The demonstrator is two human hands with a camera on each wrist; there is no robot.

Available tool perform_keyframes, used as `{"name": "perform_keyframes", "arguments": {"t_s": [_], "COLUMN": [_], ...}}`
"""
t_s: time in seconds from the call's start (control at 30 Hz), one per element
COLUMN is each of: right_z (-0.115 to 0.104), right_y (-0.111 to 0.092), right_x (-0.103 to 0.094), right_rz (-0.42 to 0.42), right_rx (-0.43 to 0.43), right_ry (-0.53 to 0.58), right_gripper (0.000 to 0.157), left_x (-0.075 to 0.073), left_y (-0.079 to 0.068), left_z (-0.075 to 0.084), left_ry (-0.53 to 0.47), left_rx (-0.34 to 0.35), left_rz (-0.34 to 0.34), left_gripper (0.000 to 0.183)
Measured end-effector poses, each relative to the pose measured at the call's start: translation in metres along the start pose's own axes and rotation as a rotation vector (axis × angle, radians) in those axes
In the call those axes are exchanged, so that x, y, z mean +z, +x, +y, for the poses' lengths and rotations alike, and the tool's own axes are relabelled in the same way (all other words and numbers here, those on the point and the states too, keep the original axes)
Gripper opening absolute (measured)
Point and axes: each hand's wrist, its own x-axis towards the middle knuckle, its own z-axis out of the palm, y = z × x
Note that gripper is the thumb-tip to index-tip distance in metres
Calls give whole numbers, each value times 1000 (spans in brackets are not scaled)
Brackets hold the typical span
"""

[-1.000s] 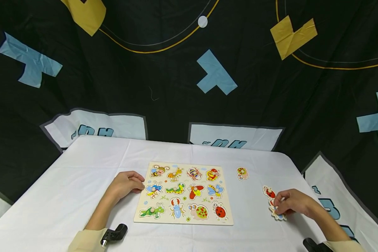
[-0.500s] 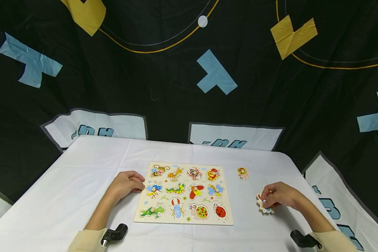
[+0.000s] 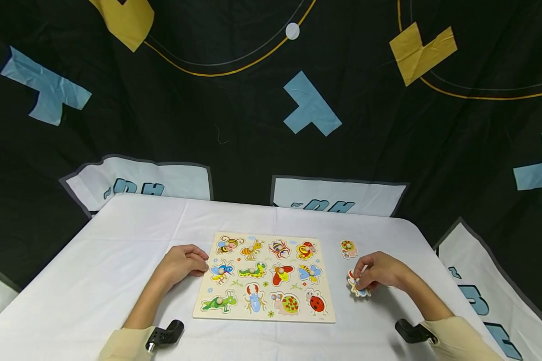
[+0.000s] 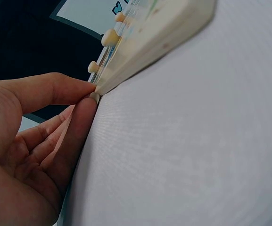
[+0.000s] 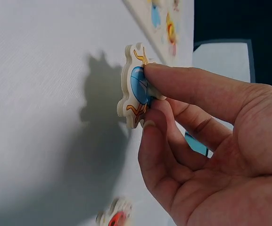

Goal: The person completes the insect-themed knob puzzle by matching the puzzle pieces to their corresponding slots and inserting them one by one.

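Observation:
The wooden insect puzzle board [image 3: 235,315] lies flat in the middle of the table in the head view. My left hand [image 3: 178,265] is at its left side, thumb and fingertip pinching the board's edge [image 4: 145,52] in the left wrist view. Beyond the board's right edge, my right hand [image 3: 379,271] pinches a blue beetle puzzle piece [image 5: 138,84] between thumb and fingers. The piece is tilted over the cloth, its shadow beside it. A snail puzzle piece [image 3: 349,248] lies farther back. Low in the right wrist view sits a ladybug piece [image 5: 117,219], hidden behind my right hand in the head view.
A white cloth [image 3: 117,250] covers the table. Most pictures on the board carry round wooden knobs [image 4: 110,37]; the beetle, snail and ladybug pictures in its front row show none. A dark printed curtain [image 3: 235,115] hangs behind the table.
My right hand has carried the beetle piece leftward and slightly back, from beside the ladybug piece to near the board. The left hand has kept its place at the board's edge.

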Motion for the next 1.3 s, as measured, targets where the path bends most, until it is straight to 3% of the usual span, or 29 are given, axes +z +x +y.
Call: {"name": "perform_keyframes", "arguments": {"t_s": [0.3,1.3], "right_z": [-27,-91], "right_y": [11,43], "right_x": [16,77], "right_rz": [-3,-107], "right_rx": [-1,-177], "right_ry": [-16,-45], "right_gripper": [21,16], "left_x": [1,0], "left_y": [1,1], "left_z": [-1,-1], "left_ry": [-8,-9], "left_rx": [3,9], "left_rz": [1,-2], "left_gripper": [28,27]}}
